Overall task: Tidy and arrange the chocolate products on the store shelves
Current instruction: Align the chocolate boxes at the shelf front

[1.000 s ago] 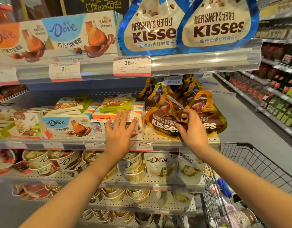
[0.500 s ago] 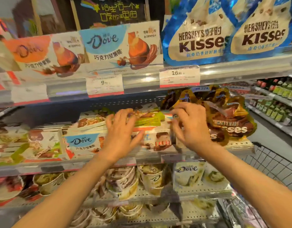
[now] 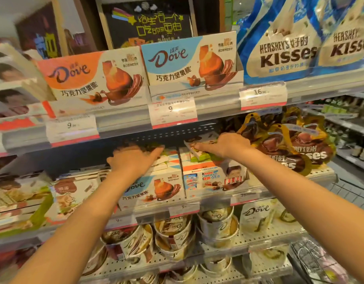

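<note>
Flat cardboard chocolate boxes (image 3: 199, 155) lie under both hands' (image 3: 134, 160) straight fingers.

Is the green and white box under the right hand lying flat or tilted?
Tilted. The green and white box lies askew on the Kinder stack, left corner raised, under the right hand.

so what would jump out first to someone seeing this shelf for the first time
Probably the two hands on the middle shelf: the left hand lies flat on the stacked boxes above the blue Dove box, while the right hand touches a green-edged box atop the Kinder chocolate box. Next, the big blue Hershey's Kisses bags at upper right and the brown Kisses bags beside the right hand.
</note>
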The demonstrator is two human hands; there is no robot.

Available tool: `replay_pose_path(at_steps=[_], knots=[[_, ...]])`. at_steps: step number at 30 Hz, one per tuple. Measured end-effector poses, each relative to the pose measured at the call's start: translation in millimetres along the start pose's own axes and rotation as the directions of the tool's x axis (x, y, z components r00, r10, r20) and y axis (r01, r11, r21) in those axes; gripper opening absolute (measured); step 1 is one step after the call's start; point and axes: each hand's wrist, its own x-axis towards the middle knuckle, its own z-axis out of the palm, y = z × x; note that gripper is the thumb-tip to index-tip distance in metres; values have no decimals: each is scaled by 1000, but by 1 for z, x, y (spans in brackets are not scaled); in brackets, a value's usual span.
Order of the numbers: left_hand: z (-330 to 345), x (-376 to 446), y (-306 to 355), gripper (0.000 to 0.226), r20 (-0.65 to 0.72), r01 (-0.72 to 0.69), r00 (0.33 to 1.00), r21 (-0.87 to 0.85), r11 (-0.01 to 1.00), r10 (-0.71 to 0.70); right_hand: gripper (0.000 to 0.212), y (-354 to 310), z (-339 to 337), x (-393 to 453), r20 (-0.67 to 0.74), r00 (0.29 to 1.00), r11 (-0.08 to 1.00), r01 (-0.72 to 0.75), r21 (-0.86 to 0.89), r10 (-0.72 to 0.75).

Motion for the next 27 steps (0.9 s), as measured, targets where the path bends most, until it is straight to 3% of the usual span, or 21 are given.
replay_pose_path(at_steps=[4, 8, 10, 13, 15, 16, 20, 24, 27], knots=[[-3, 17, -1, 107, 87, -37, 996, 39, 999, 34, 109, -3, -9, 2, 86, 996, 1000, -30, 0, 30], [-13, 17, 5, 79, 181, -127, 973, -89, 988, 142, 104, -4, -13, 7, 168, 986, 997, -21, 75, 8], [-18, 22, 3, 79, 307, -37, 947, -192, 981, 96, 98, -4, -15, 8, 191, 982, 986, -27, 166, -6], [-24, 30, -1, 98, 459, 103, 887, -298, 949, 48, 94, -4, -18, 11, 241, 970, 963, -36, 266, -30], [-27, 30, 0, 83, 507, 148, 861, -316, 937, 34, 94, -4, -20, 13, 288, 956, 941, -47, 336, -55], [-27, 30, 1, 80, 516, 164, 856, -327, 931, 31, 94, -5, -21, 15, 326, 944, 933, -68, 353, -55], [-25, 31, 7, 108, 520, 165, 853, -362, 917, 52, 93, -5, -27, 20, 463, 886, 947, -120, 298, -34], [-27, 26, 11, 87, 451, 202, 892, -455, 867, 29, 101, -1, -33, 23, 506, 863, 932, -172, 318, -13], [-27, 21, 3, 57, 356, 283, 933, -642, 713, -50, 118, 4, -31, 29, 496, 868, 897, -194, 396, -31]])
